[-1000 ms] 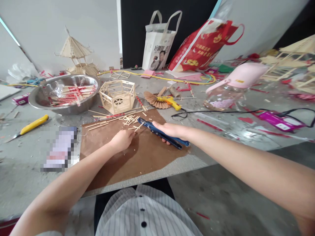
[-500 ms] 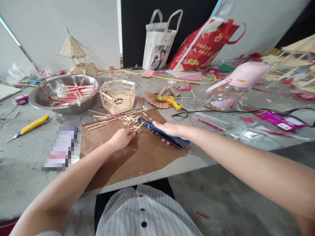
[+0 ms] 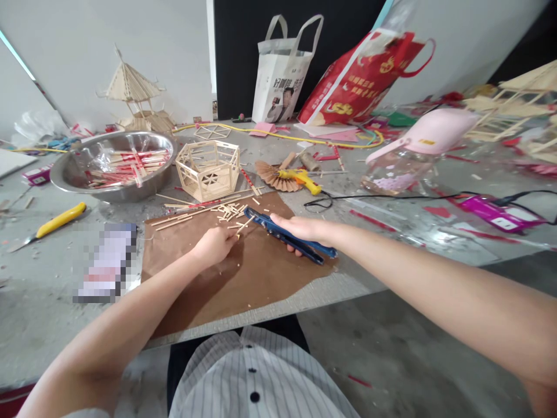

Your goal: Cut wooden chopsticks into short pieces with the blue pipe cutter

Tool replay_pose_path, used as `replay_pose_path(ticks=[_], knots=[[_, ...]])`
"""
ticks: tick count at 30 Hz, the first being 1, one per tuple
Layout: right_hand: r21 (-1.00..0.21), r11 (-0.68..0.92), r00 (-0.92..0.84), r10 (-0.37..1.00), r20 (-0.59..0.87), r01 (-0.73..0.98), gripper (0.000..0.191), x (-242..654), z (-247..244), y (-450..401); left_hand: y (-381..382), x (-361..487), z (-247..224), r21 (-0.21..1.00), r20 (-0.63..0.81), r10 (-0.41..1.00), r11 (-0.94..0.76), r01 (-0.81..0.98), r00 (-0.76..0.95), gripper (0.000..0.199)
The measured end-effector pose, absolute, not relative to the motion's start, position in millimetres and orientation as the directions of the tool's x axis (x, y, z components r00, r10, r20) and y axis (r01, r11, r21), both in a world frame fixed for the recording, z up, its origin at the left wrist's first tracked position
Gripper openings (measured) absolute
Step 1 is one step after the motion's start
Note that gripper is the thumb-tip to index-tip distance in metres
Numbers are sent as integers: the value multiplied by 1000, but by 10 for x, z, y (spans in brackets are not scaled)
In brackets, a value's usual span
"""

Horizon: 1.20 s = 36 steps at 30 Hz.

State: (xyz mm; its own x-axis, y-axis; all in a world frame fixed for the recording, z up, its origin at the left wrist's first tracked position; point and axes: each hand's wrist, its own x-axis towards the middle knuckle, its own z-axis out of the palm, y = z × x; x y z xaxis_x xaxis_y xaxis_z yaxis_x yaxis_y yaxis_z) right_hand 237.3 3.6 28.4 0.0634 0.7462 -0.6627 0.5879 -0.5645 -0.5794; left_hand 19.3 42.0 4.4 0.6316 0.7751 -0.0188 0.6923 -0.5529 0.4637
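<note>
My left hand (image 3: 215, 246) is closed, pinching a thin wooden stick (image 3: 244, 226) that slants up to the right. Its upper end lies at the jaws of a blue hand cutter (image 3: 285, 234). My right hand (image 3: 300, 230) is wrapped round the cutter's handles, thumb on top and fingertips showing below. Both hands are above a brown sheet (image 3: 217, 296). Short cut stick pieces (image 3: 228, 212) lie in a pile just beyond the cutter's tip, with longer sticks (image 3: 178, 219) to their left. Whether the jaws touch the stick is too small to tell.
Behind the sheet stand a hexagonal stick frame (image 3: 208, 174) and a metal bowl (image 3: 65, 180) of wrapped chopsticks. A yellow glue gun (image 3: 304, 180) lies right of them. A phone (image 3: 107, 261) and a yellow-handled knife (image 3: 61, 220) are at left, a pink-lidded jar (image 3: 418, 151) at right.
Almost nothing differs. The cutter's handles have shifted very slightly; both hands stay in the same place with the stick at the jaws.
</note>
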Motion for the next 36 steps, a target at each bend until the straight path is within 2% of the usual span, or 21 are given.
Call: replay_pose_path(ticks=[6,12,16,23,28,32,36], knots=[[-575,-576,67,738,-671,581,69,2370,293,35,447,177,44,581,-60,769,-491,649,636,29],[-577,-576,57,735,-676,579,68,2389,282,42,419,192,95,786,-335,731,-131,605,594,36],[-588,-578,44,734,-678,567,69,2405,271,48,388,207,156,821,-427,707,41,570,564,36],[-604,-576,3,725,-688,551,69,2429,271,48,431,165,153,858,-480,636,198,474,604,33],[-584,-612,-19,682,-731,533,68,2457,306,66,441,146,146,877,-472,590,240,416,655,35],[-560,-638,-39,641,-767,528,68,2483,355,64,400,165,184,889,-440,613,191,417,656,35],[-583,-624,-48,660,-749,521,68,2480,384,41,372,187,194,873,-426,653,114,474,626,35]])
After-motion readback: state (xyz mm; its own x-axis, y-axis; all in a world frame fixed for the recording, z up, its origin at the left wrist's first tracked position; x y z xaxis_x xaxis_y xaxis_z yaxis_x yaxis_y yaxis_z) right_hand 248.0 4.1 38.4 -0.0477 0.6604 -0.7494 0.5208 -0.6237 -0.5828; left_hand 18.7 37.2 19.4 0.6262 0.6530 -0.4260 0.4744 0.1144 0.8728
